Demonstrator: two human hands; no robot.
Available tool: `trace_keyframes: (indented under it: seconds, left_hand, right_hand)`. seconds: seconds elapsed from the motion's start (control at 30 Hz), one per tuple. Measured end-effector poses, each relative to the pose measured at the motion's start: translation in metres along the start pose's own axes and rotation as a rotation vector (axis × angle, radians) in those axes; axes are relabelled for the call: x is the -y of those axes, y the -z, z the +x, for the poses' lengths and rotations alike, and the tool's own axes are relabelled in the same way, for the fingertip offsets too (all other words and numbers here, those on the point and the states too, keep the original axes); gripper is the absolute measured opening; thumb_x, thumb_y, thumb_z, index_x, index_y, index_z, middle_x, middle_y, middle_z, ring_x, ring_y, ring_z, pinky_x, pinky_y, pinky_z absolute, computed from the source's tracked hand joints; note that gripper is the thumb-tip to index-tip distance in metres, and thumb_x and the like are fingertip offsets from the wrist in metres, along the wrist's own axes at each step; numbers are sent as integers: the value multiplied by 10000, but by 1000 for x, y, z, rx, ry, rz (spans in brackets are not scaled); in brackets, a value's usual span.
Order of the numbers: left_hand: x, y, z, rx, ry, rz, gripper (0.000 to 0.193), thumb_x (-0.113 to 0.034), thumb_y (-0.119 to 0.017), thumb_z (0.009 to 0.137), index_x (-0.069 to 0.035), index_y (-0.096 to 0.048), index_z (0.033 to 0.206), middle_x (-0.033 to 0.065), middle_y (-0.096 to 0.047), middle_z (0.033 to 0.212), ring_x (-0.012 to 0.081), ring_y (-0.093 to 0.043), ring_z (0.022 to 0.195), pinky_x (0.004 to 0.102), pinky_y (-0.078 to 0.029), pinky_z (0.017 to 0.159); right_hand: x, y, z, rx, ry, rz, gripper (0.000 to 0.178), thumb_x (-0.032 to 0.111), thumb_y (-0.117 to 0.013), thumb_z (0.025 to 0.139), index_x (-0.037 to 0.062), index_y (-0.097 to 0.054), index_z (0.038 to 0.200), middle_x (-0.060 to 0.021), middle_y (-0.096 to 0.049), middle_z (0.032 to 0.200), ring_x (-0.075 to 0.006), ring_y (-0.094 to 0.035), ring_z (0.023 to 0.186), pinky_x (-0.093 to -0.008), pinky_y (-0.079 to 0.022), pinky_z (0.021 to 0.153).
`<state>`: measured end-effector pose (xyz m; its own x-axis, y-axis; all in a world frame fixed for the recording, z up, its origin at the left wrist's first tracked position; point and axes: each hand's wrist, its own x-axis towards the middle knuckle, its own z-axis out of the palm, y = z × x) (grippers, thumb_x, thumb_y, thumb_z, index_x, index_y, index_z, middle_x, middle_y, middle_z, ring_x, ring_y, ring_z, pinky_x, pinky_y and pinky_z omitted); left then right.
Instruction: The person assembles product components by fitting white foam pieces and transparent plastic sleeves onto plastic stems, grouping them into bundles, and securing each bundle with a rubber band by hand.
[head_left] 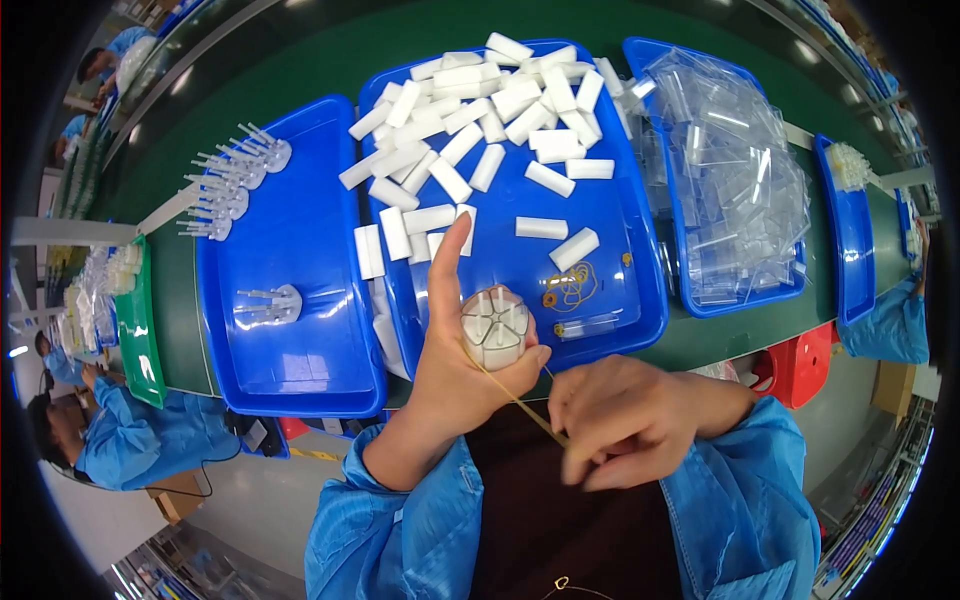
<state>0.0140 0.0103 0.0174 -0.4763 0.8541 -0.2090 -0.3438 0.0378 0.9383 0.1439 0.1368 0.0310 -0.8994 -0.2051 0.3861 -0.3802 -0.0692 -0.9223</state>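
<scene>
My left hand (pixel 445 375) is closed round a round bundle of white wedge-shaped blocks (pixel 497 350), its index finger pointing up. Thin pale rods stand up from the bundle's top, and dark seams part the wedges. A yellow rubber band (pixel 517 400) stretches from the bundle toward me. Its other end is pinched in the fingers of my right hand (pixel 630 425), slightly blurred. Just beyond my hands a blue tray (pixel 500 285) bears many loose white blocks (pixel 450 178), several rubber bands (pixel 575 288) and a small clear plastic piece (pixel 590 327).
To the left, a blue tray (pixel 290 350) carries clear pieces with upright rods (pixel 240 175). A blue tray of clear plastic sleeves (pixel 730 180) stands to the right. Farther out are a green tray (pixel 140 330), a narrow blue tray (pixel 852 260) and a red stool (pixel 800 365). People in blue sit nearby.
</scene>
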Motion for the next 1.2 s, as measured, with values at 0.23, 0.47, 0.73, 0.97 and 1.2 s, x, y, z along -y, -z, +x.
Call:
trace_keyframes:
  seconds: [0.23,0.47,0.73,0.97,1.2]
  left_hand:
    - [9,-6,-1,-125,-751,473,1106,94,-691,680,-107,106,1419,104,-553,868,138,-553,717,233,-449,616]
    - [31,-5,7,-123,-1037,742,1064,-40,-774,642,-76,-42,1414,133,-581,837,252,-575,622,318,-443,508]
    - [37,-4,3,-43,-942,954,1013,11,-720,611,-55,-101,1410,202,-534,939,337,-567,690,377,-456,505]
    - [44,-10,3,-68,-876,979,915,35,-688,625,22,-172,1380,209,-509,943,347,-543,674,410,-467,544]
    - [32,-14,4,24,-596,722,1001,3,-732,641,2,-83,1403,208,-495,1025,313,-570,847,378,-489,684]
  right_hand:
    - [-14,-5,-16,-456,-16,1070,417,102,-382,938,-60,-345,1321,-285,-381,1312,-376,-643,857,-346,-540,675]
    - [-14,10,-9,-440,-257,584,659,182,-664,803,-5,-346,1350,-212,-465,1296,-236,-654,885,-212,-548,641]
    - [4,13,4,-485,-463,-379,591,220,-827,596,45,-620,1121,-96,-671,958,-114,-647,693,-215,-519,619]
    - [-3,10,8,-539,-451,-645,396,186,-819,590,25,-643,907,-79,-642,834,-151,-604,636,-246,-496,565]
    - [-15,11,2,-577,-385,-613,406,176,-828,572,39,-628,898,-74,-569,863,-183,-575,755,-260,-461,655]
